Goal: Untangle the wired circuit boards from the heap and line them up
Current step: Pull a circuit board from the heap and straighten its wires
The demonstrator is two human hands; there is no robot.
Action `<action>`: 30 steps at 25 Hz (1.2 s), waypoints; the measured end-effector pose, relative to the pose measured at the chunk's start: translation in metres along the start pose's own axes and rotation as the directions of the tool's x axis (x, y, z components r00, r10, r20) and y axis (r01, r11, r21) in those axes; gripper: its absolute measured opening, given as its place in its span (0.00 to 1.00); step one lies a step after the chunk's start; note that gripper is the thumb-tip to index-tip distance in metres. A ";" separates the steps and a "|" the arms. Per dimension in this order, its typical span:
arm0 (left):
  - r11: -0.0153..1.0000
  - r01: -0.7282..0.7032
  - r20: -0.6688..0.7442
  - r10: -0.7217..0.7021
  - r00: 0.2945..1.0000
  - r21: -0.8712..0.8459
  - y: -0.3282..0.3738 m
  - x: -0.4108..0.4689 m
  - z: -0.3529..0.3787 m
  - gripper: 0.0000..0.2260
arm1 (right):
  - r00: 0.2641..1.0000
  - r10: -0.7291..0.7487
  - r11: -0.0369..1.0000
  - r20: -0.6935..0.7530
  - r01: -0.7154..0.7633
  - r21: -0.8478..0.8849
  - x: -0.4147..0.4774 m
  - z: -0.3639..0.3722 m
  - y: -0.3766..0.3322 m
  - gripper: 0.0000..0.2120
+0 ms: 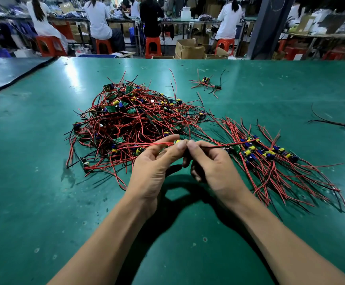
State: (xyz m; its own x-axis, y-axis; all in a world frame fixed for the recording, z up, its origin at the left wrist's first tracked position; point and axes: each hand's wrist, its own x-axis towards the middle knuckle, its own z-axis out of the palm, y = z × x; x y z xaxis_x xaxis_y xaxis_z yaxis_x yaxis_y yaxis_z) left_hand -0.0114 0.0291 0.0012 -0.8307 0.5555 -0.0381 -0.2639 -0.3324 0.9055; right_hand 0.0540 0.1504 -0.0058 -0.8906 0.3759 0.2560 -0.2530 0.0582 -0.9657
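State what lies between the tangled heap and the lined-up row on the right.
Head view: the left hand and right hand hold one wired board there, with stray red wires crossing the green table.

Our left hand [151, 167] and right hand [214, 167] are bare, with short plain nails and bare forearms.

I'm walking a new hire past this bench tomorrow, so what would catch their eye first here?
First, the big tangled heap of red and black wires and small boards, left of centre on the green table. Next, in front of it, the left hand and right hand pinch one wired circuit board between their fingertips. To the right lies the row of boards already lined up, wires fanned out.
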 end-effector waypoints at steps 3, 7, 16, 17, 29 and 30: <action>1.000 -0.001 0.088 0.000 0.996 0.019 -0.002 -0.001 0.000 0.14 | 0.974 0.226 0.933 0.022 -0.222 0.282 0.003 -0.005 -0.007 0.13; 0.992 0.112 0.239 -0.094 0.966 -0.064 -0.002 -0.002 0.000 0.08 | 0.923 0.366 0.827 0.123 -0.383 0.411 0.002 -0.019 -0.012 0.12; 0.952 0.303 0.377 -0.298 0.877 0.047 0.002 -0.004 0.001 0.14 | 0.891 0.339 0.894 0.301 -0.405 0.191 -0.003 -0.026 -0.018 0.09; 0.952 0.306 0.369 -0.295 0.881 0.032 0.001 -0.005 0.001 0.12 | 0.899 0.340 0.898 0.275 -0.397 0.189 -0.003 -0.027 -0.016 0.09; 0.963 0.156 0.195 -0.200 0.960 0.219 -0.005 0.001 -0.005 0.06 | 0.980 0.199 0.974 0.019 -0.196 -0.114 0.005 -0.034 0.004 0.14; 0.964 0.156 0.198 -0.200 0.960 0.217 -0.006 0.001 -0.004 0.05 | 0.975 0.220 0.974 0.028 -0.218 -0.063 0.005 -0.034 0.005 0.13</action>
State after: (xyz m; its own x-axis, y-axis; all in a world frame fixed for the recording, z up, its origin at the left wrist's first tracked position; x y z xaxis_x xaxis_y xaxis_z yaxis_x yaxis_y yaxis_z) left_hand -0.0131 0.0284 -0.0061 -0.6471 0.7505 -0.1343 -0.2780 -0.0682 0.9582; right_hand 0.0612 0.1844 -0.0106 -0.9345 0.3539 0.0383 -0.0284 0.0332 -0.9990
